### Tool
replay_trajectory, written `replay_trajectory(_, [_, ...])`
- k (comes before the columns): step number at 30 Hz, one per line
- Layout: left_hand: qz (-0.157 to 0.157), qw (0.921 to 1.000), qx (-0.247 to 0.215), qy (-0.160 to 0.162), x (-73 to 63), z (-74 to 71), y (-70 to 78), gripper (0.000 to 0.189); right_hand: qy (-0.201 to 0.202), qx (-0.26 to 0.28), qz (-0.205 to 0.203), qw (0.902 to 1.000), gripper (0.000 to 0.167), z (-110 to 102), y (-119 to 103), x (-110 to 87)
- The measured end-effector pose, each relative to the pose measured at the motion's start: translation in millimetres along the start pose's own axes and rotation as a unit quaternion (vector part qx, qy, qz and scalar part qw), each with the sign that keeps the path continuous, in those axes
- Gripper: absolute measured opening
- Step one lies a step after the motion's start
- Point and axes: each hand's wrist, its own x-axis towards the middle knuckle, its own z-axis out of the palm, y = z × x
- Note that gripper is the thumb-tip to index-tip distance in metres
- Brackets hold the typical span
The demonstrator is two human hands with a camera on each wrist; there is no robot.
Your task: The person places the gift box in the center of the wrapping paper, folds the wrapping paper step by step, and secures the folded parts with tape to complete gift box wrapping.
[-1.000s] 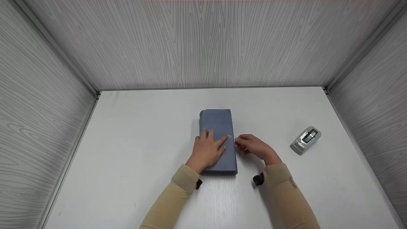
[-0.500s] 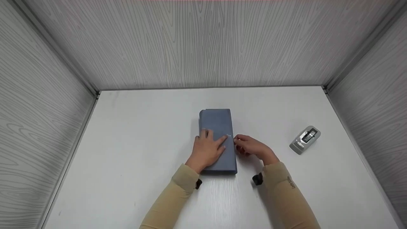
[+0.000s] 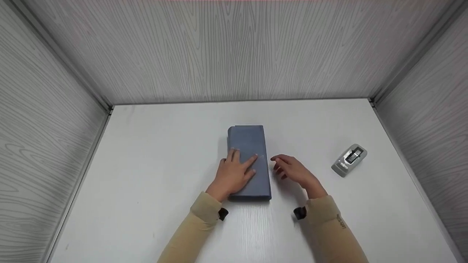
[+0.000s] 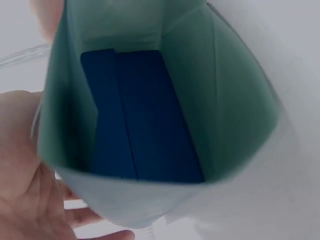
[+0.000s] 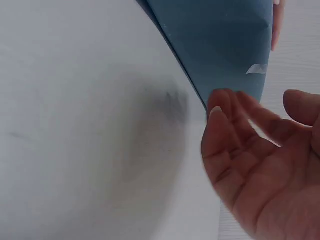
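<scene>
A long package wrapped in blue-grey paper (image 3: 252, 142) lies on the table. Its near end gapes in the left wrist view, where a dark blue box (image 4: 150, 120) shows inside the loose paper (image 4: 235, 100). My left hand (image 3: 233, 176) rests flat on top, fingers spread. Just right of the long edge, my right hand (image 3: 295, 172) hovers apart from the package, fingers loosely bent and holding nothing. A small shiny piece of clear tape (image 5: 257, 69) sits on the paper in the right wrist view.
A grey tape dispenser (image 3: 349, 160) lies on the white table (image 3: 164, 153) to the right. Wood-grain panels (image 3: 226, 54) stand along the back and both sides.
My right hand has let go at the package's right edge and drawn slightly away, its fingers loosening. The left hand stays on top with only a slight shift.
</scene>
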Motion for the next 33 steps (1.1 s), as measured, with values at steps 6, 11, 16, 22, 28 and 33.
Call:
replay_trajectory(6, [0.007,0.9969,-0.075,0.023,-14.4,0.3,-10.8,0.054,-0.016,0.017,-0.038,0.999,0.039,9.0,1.9,-10.5])
replay_trajectory(11, [-0.027,0.9892,-0.134,0.052,-33.1,-1.6,-12.9,0.058,-0.01,0.026,-0.045,0.9986,0.043,18.0,2.0,-14.0])
replay_trajectory(16, [-0.058,0.9776,-0.194,0.055,-53.3,-0.3,-11.6,0.057,0.016,0.027,-0.044,0.9985,0.049,28.8,-1.1,-17.2])
replay_trajectory(22, [-0.058,0.9695,-0.233,0.05,-60.3,3.9,-11.6,0.052,0.068,-0.031,-0.063,0.9952,0.052,40.8,-7.1,-18.5])
replay_trajectory(28, [-0.053,0.9691,-0.235,0.054,-51.0,7.3,-16.8,0.049,0.092,-0.088,-0.074,0.9891,0.05,42.4,-11.6,-13.6])
replay_trajectory(33, [-0.051,0.9703,-0.232,0.045,-36.0,8.5,-22.5,0.05,0.097,-0.092,-0.066,0.9888,0.056,36.7,-12.6,-5.0])
